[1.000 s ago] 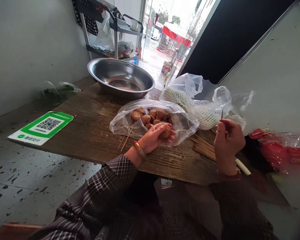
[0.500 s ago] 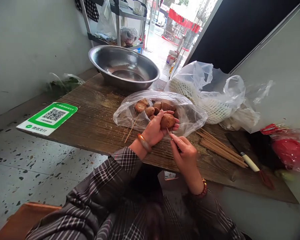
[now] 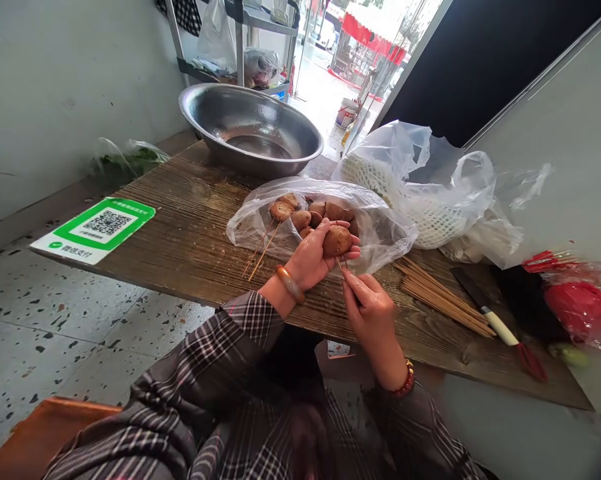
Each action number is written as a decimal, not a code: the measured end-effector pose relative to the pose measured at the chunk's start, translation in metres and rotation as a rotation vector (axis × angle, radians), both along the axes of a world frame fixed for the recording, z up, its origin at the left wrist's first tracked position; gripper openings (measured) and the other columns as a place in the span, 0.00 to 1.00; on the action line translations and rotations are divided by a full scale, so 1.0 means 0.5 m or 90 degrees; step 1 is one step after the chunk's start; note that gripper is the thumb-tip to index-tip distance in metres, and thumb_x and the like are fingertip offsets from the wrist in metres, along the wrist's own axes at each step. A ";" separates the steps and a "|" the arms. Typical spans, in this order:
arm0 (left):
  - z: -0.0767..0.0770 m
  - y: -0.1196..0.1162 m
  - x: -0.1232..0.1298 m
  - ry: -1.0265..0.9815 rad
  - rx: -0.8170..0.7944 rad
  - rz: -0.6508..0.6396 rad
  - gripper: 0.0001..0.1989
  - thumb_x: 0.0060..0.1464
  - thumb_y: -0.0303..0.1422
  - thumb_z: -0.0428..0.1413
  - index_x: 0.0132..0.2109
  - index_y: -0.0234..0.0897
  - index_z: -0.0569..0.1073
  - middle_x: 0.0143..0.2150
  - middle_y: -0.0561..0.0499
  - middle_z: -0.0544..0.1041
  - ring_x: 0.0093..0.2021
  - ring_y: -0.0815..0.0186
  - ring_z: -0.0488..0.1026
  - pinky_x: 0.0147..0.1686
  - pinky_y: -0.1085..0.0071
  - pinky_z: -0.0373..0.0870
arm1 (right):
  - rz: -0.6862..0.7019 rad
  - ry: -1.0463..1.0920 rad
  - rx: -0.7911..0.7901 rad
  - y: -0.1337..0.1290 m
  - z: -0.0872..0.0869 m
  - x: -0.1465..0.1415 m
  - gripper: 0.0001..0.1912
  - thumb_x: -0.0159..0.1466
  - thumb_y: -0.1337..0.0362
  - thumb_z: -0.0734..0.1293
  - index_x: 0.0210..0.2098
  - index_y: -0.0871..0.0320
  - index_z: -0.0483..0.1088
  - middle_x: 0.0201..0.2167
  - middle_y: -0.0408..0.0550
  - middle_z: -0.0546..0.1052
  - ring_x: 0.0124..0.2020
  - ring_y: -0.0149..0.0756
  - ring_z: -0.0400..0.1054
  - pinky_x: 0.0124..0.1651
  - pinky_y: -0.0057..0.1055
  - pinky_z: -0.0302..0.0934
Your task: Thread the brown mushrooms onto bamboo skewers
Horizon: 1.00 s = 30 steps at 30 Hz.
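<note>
My left hand [image 3: 311, 257] is curled from below around a brown, rounded mushroom cap [image 3: 337, 241], over the near edge of a clear plastic bag [image 3: 380, 241]. Thin bamboo skewers [image 3: 339, 264] run into the cap's near side. The fingertips of my right hand [image 3: 370, 303] pinch their lower ends. Inside the bag lie several more brown caps [image 3: 301, 220], partly hidden by the film and my left hand. At the bag's left, a browned piece [image 3: 281, 210] sits on skewers [image 3: 263, 252] that stick out toward me.
A large steel basin [image 3: 253, 127] stands behind the bag. To the right are knotted plastic bags [image 3: 433, 213], a bundle of bamboo skewers [image 3: 443, 297] and a knife [image 3: 500, 325]. A green QR-code card [image 3: 97, 230] lies at the wooden table's [image 3: 190, 233] left end.
The view has shifted slightly. Both hands keep nearly the same pose, with the cap in my left and the skewers in my right.
</note>
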State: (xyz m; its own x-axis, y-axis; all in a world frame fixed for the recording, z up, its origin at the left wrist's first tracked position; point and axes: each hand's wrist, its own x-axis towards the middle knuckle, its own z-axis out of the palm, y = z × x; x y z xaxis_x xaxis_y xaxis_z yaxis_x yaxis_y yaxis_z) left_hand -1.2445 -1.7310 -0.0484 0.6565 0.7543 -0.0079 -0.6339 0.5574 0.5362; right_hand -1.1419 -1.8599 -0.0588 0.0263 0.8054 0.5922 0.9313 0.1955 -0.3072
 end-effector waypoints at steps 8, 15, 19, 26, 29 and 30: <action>0.001 -0.002 0.001 0.000 -0.012 -0.005 0.19 0.72 0.40 0.44 0.47 0.30 0.73 0.37 0.40 0.81 0.35 0.62 0.80 0.44 0.63 0.78 | -0.010 0.011 0.029 0.011 -0.008 -0.006 0.16 0.74 0.65 0.60 0.53 0.56 0.78 0.34 0.50 0.78 0.34 0.37 0.74 0.38 0.34 0.70; -0.010 -0.002 0.005 -0.007 -0.017 -0.020 0.19 0.70 0.43 0.47 0.48 0.31 0.73 0.38 0.41 0.81 0.35 0.63 0.80 0.44 0.64 0.77 | -0.037 0.040 0.073 0.027 -0.016 -0.021 0.12 0.73 0.66 0.60 0.51 0.55 0.73 0.42 0.52 0.81 0.43 0.41 0.77 0.46 0.39 0.72; -0.009 -0.005 0.008 -0.012 -0.027 -0.020 0.21 0.68 0.48 0.49 0.49 0.32 0.72 0.37 0.43 0.81 0.35 0.63 0.80 0.43 0.65 0.78 | -0.052 0.051 0.095 0.040 -0.018 -0.025 0.07 0.73 0.66 0.61 0.44 0.54 0.70 0.36 0.48 0.79 0.37 0.38 0.75 0.41 0.35 0.69; -0.012 -0.017 0.009 0.005 -0.014 -0.020 0.24 0.66 0.53 0.50 0.51 0.35 0.71 0.39 0.44 0.80 0.38 0.62 0.79 0.42 0.68 0.76 | -0.028 0.047 0.080 0.063 -0.009 -0.029 0.08 0.72 0.69 0.58 0.39 0.52 0.66 0.34 0.45 0.75 0.36 0.37 0.70 0.42 0.35 0.66; -0.018 -0.019 0.012 0.004 0.019 -0.001 0.26 0.64 0.55 0.52 0.50 0.36 0.72 0.40 0.45 0.80 0.39 0.63 0.78 0.43 0.68 0.75 | -0.031 0.053 0.089 0.075 -0.006 -0.031 0.08 0.72 0.69 0.58 0.39 0.52 0.65 0.33 0.45 0.74 0.36 0.38 0.69 0.42 0.36 0.66; -0.020 -0.019 0.012 0.003 0.031 0.006 0.26 0.63 0.55 0.52 0.51 0.36 0.72 0.40 0.45 0.80 0.40 0.63 0.78 0.43 0.67 0.75 | -0.031 0.055 0.093 0.077 -0.006 -0.030 0.08 0.72 0.69 0.58 0.39 0.52 0.65 0.33 0.45 0.74 0.36 0.38 0.70 0.42 0.36 0.66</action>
State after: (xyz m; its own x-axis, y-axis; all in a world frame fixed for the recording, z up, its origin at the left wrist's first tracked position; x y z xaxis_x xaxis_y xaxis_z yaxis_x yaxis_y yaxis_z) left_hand -1.2383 -1.7407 -0.0581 0.6494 0.7600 0.0258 -0.6365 0.5246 0.5654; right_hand -1.1571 -1.8212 -0.0616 0.1189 0.7076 0.6965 0.9121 0.1993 -0.3582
